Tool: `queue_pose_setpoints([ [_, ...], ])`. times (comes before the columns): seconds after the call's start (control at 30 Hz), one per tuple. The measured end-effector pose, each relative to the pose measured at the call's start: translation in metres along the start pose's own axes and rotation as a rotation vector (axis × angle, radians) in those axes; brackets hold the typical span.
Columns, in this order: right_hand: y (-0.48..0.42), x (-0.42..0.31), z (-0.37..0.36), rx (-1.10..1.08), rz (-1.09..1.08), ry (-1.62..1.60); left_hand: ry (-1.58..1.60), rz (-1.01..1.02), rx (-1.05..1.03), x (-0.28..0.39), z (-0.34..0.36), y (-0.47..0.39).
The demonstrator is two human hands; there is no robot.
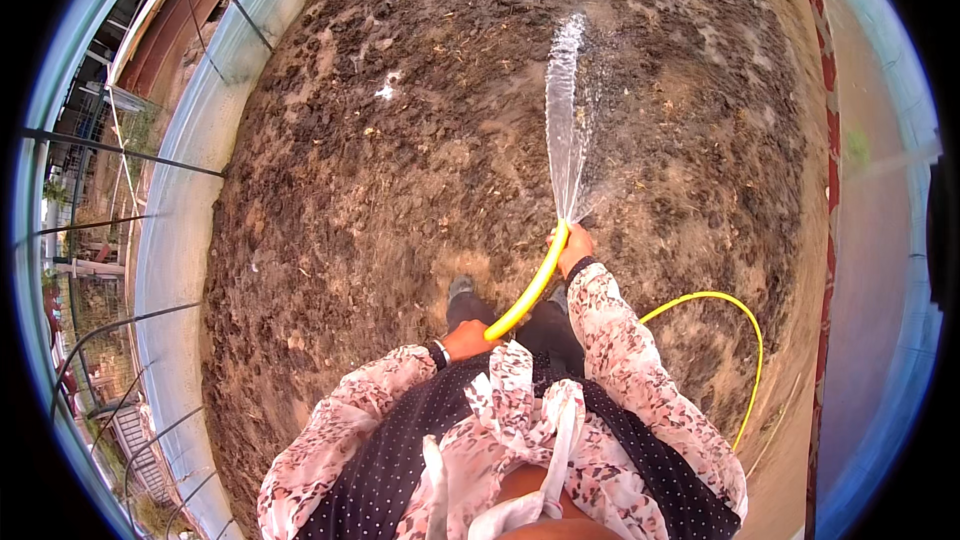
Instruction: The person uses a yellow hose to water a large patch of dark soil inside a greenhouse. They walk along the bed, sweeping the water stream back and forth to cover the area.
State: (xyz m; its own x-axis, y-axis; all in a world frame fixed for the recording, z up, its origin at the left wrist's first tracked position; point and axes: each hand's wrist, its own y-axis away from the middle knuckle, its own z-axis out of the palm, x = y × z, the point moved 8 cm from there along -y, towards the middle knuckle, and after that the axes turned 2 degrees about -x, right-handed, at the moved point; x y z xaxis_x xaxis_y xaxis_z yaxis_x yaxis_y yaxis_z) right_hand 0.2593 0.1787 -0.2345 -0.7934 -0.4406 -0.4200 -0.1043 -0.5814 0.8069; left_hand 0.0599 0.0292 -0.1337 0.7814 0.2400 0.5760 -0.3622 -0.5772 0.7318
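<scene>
A yellow garden hose [529, 292] curves upward between my two hands. My right hand [576, 246] grips it just below its open end, where water [564, 105] sprays forward in a flat fan onto dark, clumpy soil [420, 180]. Lower down and to the left, my left hand [466, 340] is closed around the hose near my waist. Another stretch of the yellow hose [757, 337] loops over the soil on the right and passes out of sight behind my right sleeve. My dark shoes [462, 286] stand on the soil below the hose.
Pale plastic sheeting [176, 240] with thin dark rods [120, 150] borders the soil on the left, with wire fencing and wooden pieces beyond. On the right runs a low edge with a peeling red strip [831, 165], with sheeting behind it. A small white patch [388, 85] lies on the soil.
</scene>
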Motion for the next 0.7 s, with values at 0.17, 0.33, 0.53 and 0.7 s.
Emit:
queue_pose_setpoints([
  [0.17,-0.018,0.015,0.026,-0.123,0.009,0.069,0.051,-0.04,0.044,-0.006,0.0,0.006],
  [0.33,-0.014,0.01,0.029,-0.083,0.02,0.045,0.046,-0.066,0.07,0.001,-0.008,0.009],
  [0.53,-0.015,0.006,0.019,-0.067,0.001,0.05,0.035,-0.064,0.012,-0.002,-0.002,0.003],
  [0.7,-0.022,0.007,0.015,-0.038,-0.003,0.033,0.04,-0.053,0.018,0.0,-0.003,0.001],
])
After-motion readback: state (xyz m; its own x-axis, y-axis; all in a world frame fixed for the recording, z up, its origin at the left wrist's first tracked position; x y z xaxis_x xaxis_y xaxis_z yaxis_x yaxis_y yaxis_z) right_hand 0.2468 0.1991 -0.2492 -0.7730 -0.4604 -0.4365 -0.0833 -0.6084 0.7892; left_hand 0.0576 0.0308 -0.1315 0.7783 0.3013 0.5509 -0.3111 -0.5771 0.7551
